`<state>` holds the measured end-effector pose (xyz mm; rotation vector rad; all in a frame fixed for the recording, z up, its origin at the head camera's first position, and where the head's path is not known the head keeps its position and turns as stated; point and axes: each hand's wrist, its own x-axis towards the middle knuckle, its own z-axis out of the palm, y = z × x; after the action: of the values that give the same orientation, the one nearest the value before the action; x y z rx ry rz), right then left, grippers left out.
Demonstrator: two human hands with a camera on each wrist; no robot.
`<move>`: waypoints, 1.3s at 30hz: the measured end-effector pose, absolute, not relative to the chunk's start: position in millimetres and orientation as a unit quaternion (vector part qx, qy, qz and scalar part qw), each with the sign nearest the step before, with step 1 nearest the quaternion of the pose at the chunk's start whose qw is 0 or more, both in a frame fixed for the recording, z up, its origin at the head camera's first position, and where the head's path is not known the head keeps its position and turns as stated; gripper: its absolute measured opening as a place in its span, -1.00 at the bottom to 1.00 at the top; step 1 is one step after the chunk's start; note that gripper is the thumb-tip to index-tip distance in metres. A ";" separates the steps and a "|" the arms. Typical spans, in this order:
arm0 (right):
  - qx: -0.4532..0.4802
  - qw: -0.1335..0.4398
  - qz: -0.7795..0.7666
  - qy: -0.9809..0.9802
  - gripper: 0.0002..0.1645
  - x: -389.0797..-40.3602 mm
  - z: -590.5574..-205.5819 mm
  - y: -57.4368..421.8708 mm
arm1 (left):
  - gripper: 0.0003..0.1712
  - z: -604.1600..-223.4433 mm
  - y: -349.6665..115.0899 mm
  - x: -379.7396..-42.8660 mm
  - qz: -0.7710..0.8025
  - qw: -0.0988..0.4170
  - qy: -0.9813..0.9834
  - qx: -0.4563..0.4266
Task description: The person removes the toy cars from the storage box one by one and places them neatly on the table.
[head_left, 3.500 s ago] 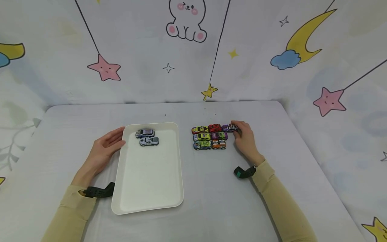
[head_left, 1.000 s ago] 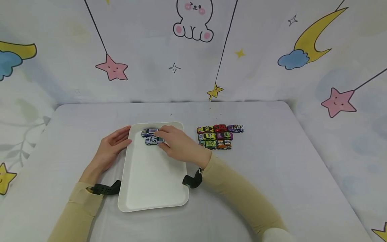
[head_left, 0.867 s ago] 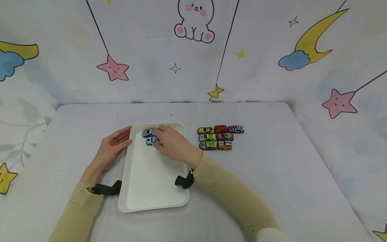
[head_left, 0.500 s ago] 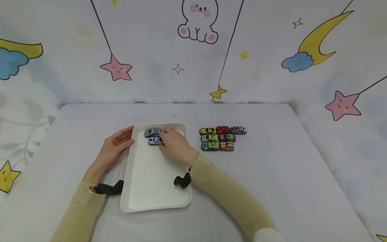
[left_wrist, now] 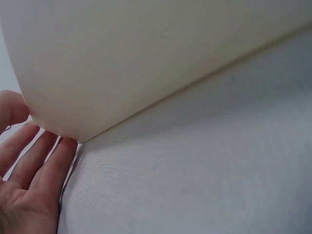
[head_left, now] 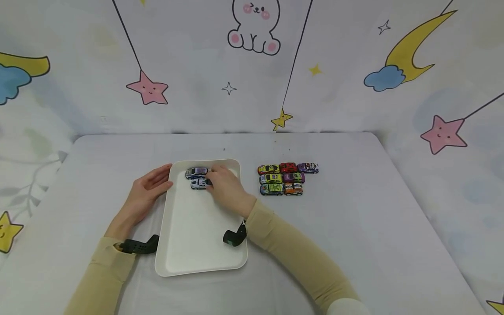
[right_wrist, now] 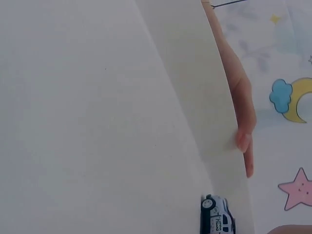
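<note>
A white tray (head_left: 197, 236) lies left of centre with two toy cars near its far end. The upper is a silver-blue toy car (head_left: 196, 173); below it is a white toy car (head_left: 198, 183), whose front also shows low in the right wrist view. My right hand (head_left: 228, 188) is over the tray, thumb and index at the white car's rear end, apparently pinching it; the hand covers that end. My left hand (head_left: 143, 192) rests by the tray's left side, its straightened fingertips touching the rim; the left wrist view shows these fingers (left_wrist: 53, 170) against the outer wall.
Right of the tray, several toy cars stand in close rows on the white tablecloth, among them a red car (head_left: 288, 167), a purple one (head_left: 308, 168) and an orange one (head_left: 293, 189). A patterned cloth backdrop (head_left: 189, 105) rises behind the table.
My right hand has left the purple car at the right group and come leftward to the cars in the tray, then shifted slightly toward their rear ends. My left hand stays at the rim.
</note>
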<state>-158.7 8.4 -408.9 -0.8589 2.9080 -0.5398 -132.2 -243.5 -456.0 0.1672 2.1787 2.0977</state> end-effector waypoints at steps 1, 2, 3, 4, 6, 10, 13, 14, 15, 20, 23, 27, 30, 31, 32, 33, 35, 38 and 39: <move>-0.278 0.031 -0.175 0.944 -0.67 -158.8 -409.6 8.2 | -0.30 -456.2 -243.7 -132.0 0.695 0.057 0.715 0.056; -0.278 0.032 -0.178 0.943 -0.67 -158.8 -410.0 8.2 | -0.30 -456.3 -243.7 -131.7 0.697 0.057 0.712 0.057; -0.278 0.033 -0.180 0.943 -0.66 -159.1 -410.6 8.3 | -0.30 -456.4 -243.8 -131.5 0.699 0.057 0.711 0.057; -0.279 0.035 -0.184 0.942 -0.66 -159.3 -410.9 8.6 | -0.30 -456.6 -243.7 -131.3 0.699 0.057 0.710 0.058; -0.280 0.037 -0.193 0.940 -0.65 -159.9 -411.6 9.5 | -0.30 -457.0 -243.5 -131.1 0.701 0.059 0.709 0.057; -0.282 0.041 -0.205 0.936 -0.66 -160.2 -411.3 12.9 | -0.29 -457.3 -242.1 -131.3 0.695 0.062 0.714 0.057; -0.284 0.048 -0.206 0.935 -0.66 -159.7 -409.7 15.6 | -0.29 -457.4 -241.4 -132.1 0.697 0.063 0.712 0.060; -0.284 0.052 -0.207 0.935 -0.65 -159.4 -408.7 16.4 | -0.29 -457.4 -241.3 -132.3 0.698 0.063 0.711 0.061; -0.283 0.056 -0.207 0.935 -0.65 -159.0 -407.7 17.2 | -0.29 -457.4 -241.2 -132.6 0.699 0.062 0.710 0.062; -0.285 0.069 -0.203 0.934 -0.62 -156.0 -399.1 21.9 | -0.30 -457.5 -241.1 -133.3 0.696 0.059 0.712 0.065; -0.298 0.068 -0.196 0.932 -0.64 -154.2 -393.5 25.9 | -0.30 -456.9 -241.2 -132.9 0.694 0.057 0.715 0.066; -0.317 0.069 -0.183 0.928 -0.69 -152.3 -390.3 31.1 | -0.31 -455.9 -242.0 -132.2 0.693 0.055 0.715 0.067; -0.323 0.072 -0.175 0.927 -0.69 -151.0 -389.3 34.9 | -0.31 -455.4 -242.3 -132.1 0.694 0.057 0.715 0.068; -0.323 0.074 -0.175 0.927 -0.69 -150.5 -388.6 36.4 | -0.31 -455.3 -242.3 -132.1 0.693 0.057 0.715 0.068; -0.325 0.074 -0.175 0.927 -0.69 -150.1 -388.1 37.8 | -0.31 -455.2 -242.3 -132.1 0.693 0.057 0.715 0.068; -0.326 0.075 -0.175 0.926 -0.68 -149.9 -387.7 39.4 | -0.31 -455.2 -242.3 -131.9 0.694 0.058 0.714 0.069; -0.329 0.074 -0.180 0.924 -0.68 -149.5 -386.3 42.8 | -0.31 -455.3 -242.6 -131.7 0.700 0.058 0.709 0.071; -0.335 0.075 -0.192 0.920 -0.68 -149.5 -385.7 48.4 | -0.32 -455.8 -243.7 -131.1 0.711 0.056 0.696 0.076; -0.336 0.076 -0.195 0.918 -0.68 -149.4 -385.5 50.3 | -0.32 -456.0 -244.1 -130.9 0.715 0.056 0.692 0.078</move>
<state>-149.4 50.3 -385.5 -1.0077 2.7533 -0.5853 -130.9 -244.1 -456.0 0.2378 2.0999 2.1694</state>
